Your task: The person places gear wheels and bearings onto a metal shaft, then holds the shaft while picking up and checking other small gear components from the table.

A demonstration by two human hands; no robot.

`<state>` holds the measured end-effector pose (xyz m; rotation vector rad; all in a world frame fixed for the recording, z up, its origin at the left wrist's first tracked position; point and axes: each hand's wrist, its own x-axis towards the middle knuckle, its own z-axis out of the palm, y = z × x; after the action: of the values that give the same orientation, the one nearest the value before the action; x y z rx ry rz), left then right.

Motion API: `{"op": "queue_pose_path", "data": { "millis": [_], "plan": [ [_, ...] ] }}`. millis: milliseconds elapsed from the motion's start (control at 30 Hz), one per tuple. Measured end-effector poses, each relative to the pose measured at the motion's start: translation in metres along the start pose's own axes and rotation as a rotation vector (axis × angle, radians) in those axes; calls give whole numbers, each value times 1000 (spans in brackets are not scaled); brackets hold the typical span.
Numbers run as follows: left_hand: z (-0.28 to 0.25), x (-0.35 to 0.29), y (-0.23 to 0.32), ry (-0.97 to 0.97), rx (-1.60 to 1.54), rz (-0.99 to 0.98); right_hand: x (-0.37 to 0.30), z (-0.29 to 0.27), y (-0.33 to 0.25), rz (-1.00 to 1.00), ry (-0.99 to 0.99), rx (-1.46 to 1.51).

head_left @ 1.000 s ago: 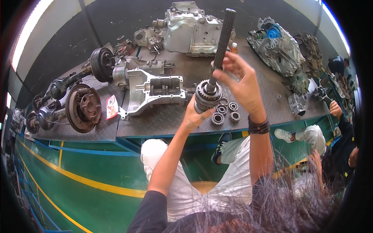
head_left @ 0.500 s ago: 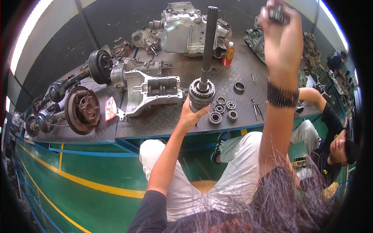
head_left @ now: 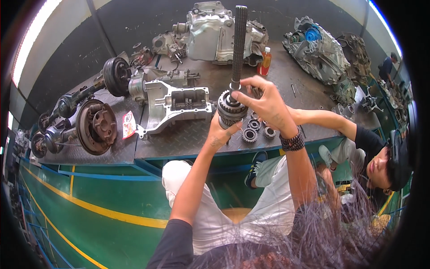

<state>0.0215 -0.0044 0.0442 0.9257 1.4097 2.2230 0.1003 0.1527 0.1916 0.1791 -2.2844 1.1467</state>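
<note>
One shaft [head_left: 239,45], near upright, at the right hand's [head_left: 267,102] fingertips

Thumb and fingers of the right hand are part-curled at the shaft's foot, only a small gap between their tips; whether they grip it is unclear, as is what the dark patch under the fingers is; the shaft lies left of that palm, its long axis running almost straight up, top leaning slightly right, across the line of the fingers; the right hand is the nearer to its bare length; below, the left hand [head_left: 221,132] is wrapped round the gear stack [head_left: 232,108], its far fingers hidden; to the right, loose gears [head_left: 249,130] lie on the bench [head_left: 215,76]; leftward sits the housing [head_left: 156,98]; a co-worker's arm [head_left: 327,117] reaches in from the right.
</note>
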Motion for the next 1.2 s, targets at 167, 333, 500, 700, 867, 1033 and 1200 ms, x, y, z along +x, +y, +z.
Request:
{"op": "queue_pose_path", "data": {
  "millis": [167,333,500,700,867,1033,1200],
  "plan": [
    [-16,-6,-5,42,85,-23,60,-16,-49,-263,248,69],
    [8,6,-5,-23,38,-17,-39,-52,168,-891,-733,-330],
    [10,3,-4,25,43,10,-12,-54,121,-645,-490,-73],
    [-12,-2,-4,38,42,-22,-133,-5,0,111,426,145],
    [-3,0,-2,31,43,28,-209,40,103,617,661,-46],
    [-1,-1,-2,64,44,32,-183,32,163,568,639,-566],
    [-10,-3,-6,-6,52,38,-189,34,167,720,519,-668]
  ]
}}
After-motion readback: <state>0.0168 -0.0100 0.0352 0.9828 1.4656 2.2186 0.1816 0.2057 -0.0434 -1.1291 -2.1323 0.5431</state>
